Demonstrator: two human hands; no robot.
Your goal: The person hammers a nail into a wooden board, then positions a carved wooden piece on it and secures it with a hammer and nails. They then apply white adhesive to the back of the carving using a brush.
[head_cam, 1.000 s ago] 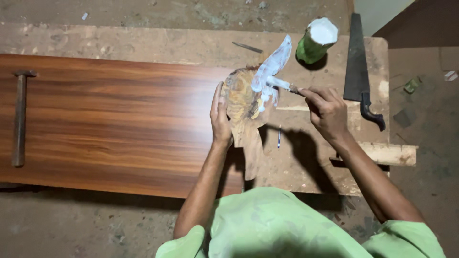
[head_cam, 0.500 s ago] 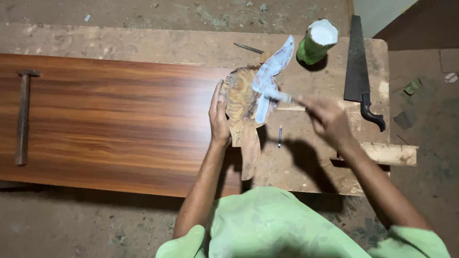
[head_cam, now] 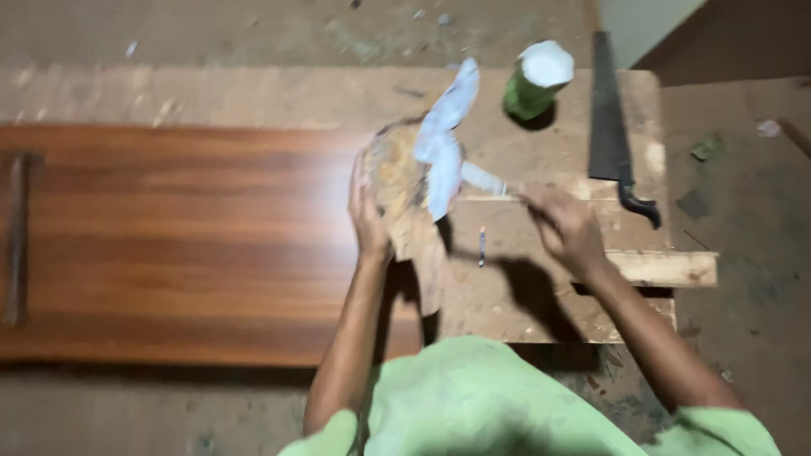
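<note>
The carved wooden piece (head_cam: 405,198) stands near the middle of the workbench (head_cam: 541,287), pale brown and rough, with a broad rounded upper part narrowing to a stem at its near end; a patch of whitish-blue coating (head_cam: 443,143) runs up its right side to a pointed tip at the far end. The left hand (head_cam: 368,211) is pressed flat against its left edge, fingers together and wrapped on the wood. The right hand (head_cam: 564,226) is clamped on the handle of a small brush (head_cam: 486,180) whose tip meets the coated patch. Everything is motion-blurred, so the carving's exact form is hard to make out. Its long axis runs near to far, leaning right. A green can (head_cam: 534,83), a handsaw (head_cam: 610,127) and a dark laminated board (head_cam: 169,245) lie around
</note>
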